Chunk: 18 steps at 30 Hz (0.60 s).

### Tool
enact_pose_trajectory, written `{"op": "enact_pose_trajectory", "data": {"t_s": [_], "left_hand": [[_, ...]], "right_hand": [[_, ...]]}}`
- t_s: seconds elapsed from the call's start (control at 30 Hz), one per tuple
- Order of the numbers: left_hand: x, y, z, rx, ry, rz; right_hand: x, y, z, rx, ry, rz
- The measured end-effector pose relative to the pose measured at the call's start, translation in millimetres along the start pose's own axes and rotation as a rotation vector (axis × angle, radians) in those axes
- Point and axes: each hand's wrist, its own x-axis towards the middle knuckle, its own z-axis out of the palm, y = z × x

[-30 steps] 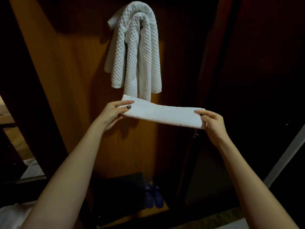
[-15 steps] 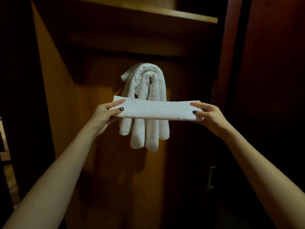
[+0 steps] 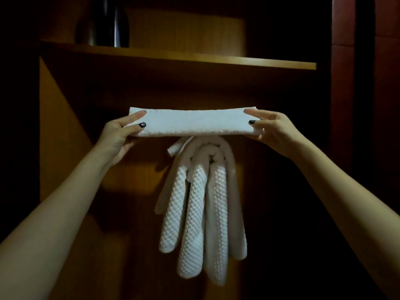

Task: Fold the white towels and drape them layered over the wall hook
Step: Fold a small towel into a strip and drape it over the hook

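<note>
In the wooden wardrobe [image 3: 65, 148], a shelf [image 3: 194, 58] at 12 o'clock bears a dark bottle [image 3: 112, 22] at 11. At 6, quilted white towels [image 3: 194, 202] hang draped. Just above them I hold a folded white towel [image 3: 194, 124] level, my left hand [image 3: 121, 135] and right hand [image 3: 275, 131] each pinching one end between thumb and fingers.

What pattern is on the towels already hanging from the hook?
The hanging towels are white with a raised diamond waffle weave; head view.

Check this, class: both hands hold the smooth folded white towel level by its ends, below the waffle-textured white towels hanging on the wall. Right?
No. The head view shows the smooth folded white towel held above the hanging waffle-textured white towels, not below. Left hand and right hand do grip its ends, level.
</note>
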Motion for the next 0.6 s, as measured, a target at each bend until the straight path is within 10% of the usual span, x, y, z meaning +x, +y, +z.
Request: {"op": "enact_pose_trajectory", "data": {"t_s": [0.6], "left_hand": [[131, -85, -2, -0.037, 0.055, -0.127]], "right_hand": [[177, 123, -35, 0.363, -0.128, 0.187]]}}
